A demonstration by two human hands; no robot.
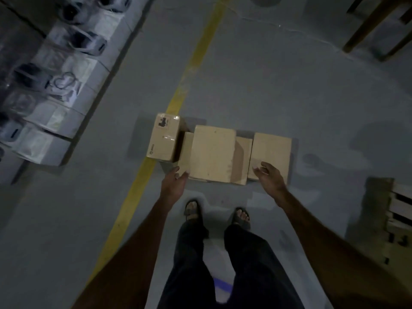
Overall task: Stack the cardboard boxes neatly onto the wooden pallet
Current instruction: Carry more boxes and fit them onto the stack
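- The cardboard boxes [214, 152] sit in a row on the grey floor [289, 85] at frame centre; plain matte tan, flat-topped.
- The wooden pallet [401, 210], slatted, shows at the right edge.
- The left hand [175, 178] and right hand [268, 172] hover open, holding nothing; best to clasp opposite sides evenly.

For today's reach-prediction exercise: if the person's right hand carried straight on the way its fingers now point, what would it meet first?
Most likely the rightmost cardboard box: the right hand, open, points forward and slightly left over that box's near edge. Its height above the box is unclear from this single view.
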